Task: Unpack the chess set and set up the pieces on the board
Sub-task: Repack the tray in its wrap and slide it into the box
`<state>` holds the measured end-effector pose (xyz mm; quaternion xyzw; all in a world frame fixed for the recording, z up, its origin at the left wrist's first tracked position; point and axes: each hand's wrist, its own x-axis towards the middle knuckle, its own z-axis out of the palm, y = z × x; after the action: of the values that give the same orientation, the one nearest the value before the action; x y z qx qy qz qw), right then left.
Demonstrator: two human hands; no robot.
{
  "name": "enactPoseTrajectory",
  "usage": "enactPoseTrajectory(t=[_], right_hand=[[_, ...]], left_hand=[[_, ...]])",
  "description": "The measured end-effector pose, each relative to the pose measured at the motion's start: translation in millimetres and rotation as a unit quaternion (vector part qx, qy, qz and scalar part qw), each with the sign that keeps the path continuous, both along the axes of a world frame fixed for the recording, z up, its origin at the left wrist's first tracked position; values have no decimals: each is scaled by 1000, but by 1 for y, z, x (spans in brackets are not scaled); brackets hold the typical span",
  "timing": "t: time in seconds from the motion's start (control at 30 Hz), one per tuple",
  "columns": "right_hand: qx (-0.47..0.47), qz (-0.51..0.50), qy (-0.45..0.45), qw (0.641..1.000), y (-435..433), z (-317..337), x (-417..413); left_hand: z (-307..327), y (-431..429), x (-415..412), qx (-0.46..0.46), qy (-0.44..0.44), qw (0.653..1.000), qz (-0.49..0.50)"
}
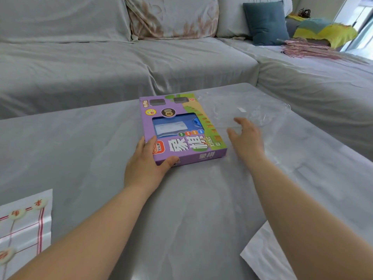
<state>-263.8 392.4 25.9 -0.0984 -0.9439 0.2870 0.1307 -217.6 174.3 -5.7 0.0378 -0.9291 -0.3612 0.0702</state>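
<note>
Your left hand [148,164] grips the near left corner of the purple box [182,128] on the table [80,148]; your right hand [247,138] hovers beside it, fingers spread wide.

The purple box [181,128] carries big white characters 象棋 with "XIANG QI" beside them (象棋 again, smaller, on its near side). Its red corner badge [158,147] seems to begin "XC". Red characters on the round pieces [17,214] are unreadable.

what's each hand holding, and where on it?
Left hand grips the purple chess box at its near-left corner. Right hand holds nothing, its fingers spread beside the box.
</note>
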Motion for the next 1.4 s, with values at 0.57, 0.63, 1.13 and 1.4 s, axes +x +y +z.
enactPoseTrajectory(t=[0.57, 0.63, 1.13, 1.4], right_hand=[[270, 7, -97, 958, 24, -11, -60], [216, -13, -96, 972, 31, -6, -50], [130, -57, 5, 990, 52, 21, 34], [69, -16, 165, 984, 6, 47, 139]], left_hand=[[-9, 0, -5, -44, 31, 998, 19], [-9, 0, -5, -50, 25, 998, 17], [6, 2, -3, -67, -41, 997, -6], [55, 11, 77, 241, -9, 970, -37]])
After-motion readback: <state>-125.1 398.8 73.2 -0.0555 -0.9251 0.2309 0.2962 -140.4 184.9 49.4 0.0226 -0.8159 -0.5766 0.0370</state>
